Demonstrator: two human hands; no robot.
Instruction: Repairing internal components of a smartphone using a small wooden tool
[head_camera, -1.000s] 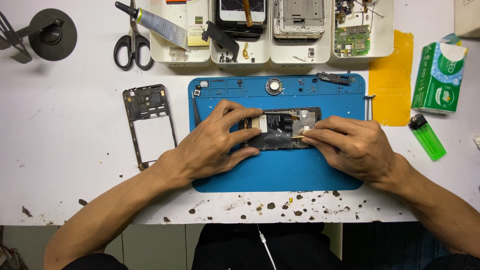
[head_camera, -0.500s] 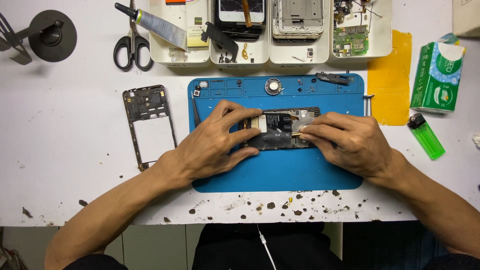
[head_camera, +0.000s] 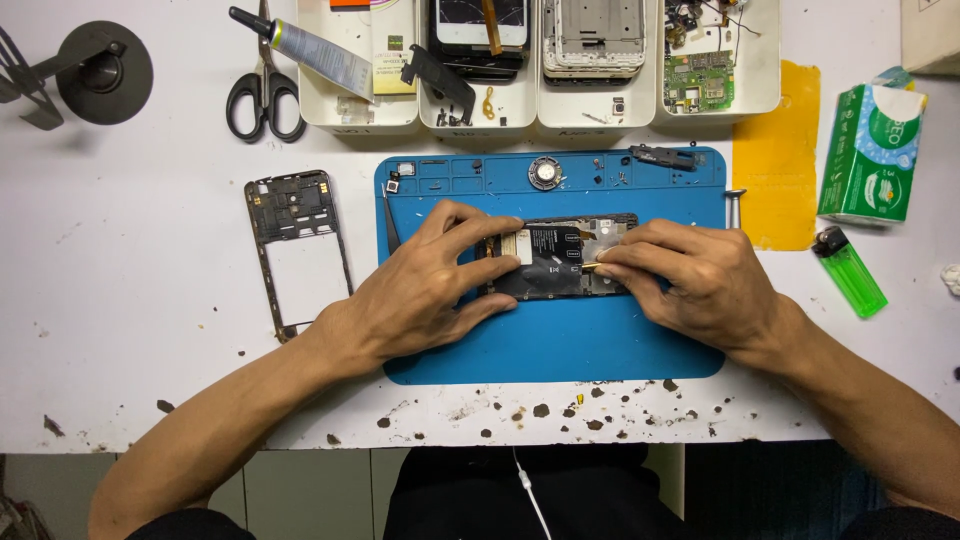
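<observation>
An opened phone (head_camera: 556, 258) with its back off lies flat on the blue work mat (head_camera: 560, 345). My left hand (head_camera: 425, 285) rests on the phone's left end, fingers and thumb pinning it to the mat. My right hand (head_camera: 690, 282) covers the phone's right end, fingertips pinched on a small yellowish tool whose tip touches the phone's inner parts. Most of that tool is hidden by my fingers. A black plastic phone frame (head_camera: 296, 250) lies on the white table left of the mat.
White trays (head_camera: 400, 112) with phone parts and a green circuit board (head_camera: 700, 82) line the back. Scissors (head_camera: 262, 95) and a glue tube (head_camera: 320, 52) lie back left, near a round black stand (head_camera: 105, 72). A yellow sheet (head_camera: 775, 170), tissue pack (head_camera: 868, 150) and green lighter (head_camera: 850, 272) are at the right.
My right hand's fingertips have shifted slightly left along the phone. My left hand has stayed in place.
</observation>
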